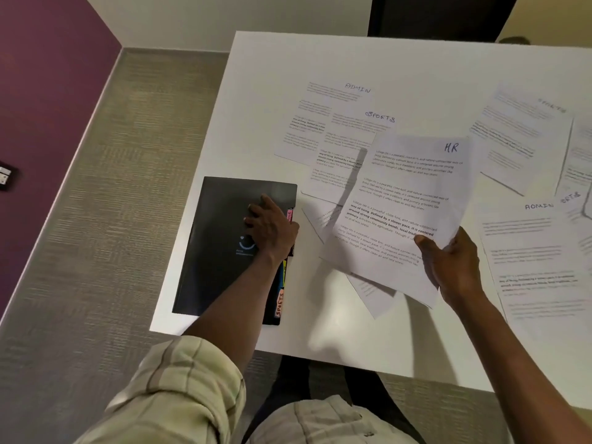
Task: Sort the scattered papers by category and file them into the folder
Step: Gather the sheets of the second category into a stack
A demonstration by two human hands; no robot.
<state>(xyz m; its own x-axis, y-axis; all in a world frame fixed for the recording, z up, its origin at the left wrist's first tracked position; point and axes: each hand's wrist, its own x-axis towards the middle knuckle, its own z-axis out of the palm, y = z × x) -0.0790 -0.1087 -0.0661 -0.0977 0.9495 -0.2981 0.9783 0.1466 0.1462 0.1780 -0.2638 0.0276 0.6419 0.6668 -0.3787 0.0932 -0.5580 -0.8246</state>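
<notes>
HR sheet (413, 200) pinched under right hand (455, 267) thumb, seemingly.

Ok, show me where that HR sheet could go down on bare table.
Bare table lies along the far-left edge, between the ADMIN sheet and the corner beyond the folder. Another bare strip runs along the near edge below the HR sheet, between both forearms. The right half is crowded with overlapping papers.

Dim indoor light, soft shadows on the table (256, 91), blurred, warped edges
</notes>
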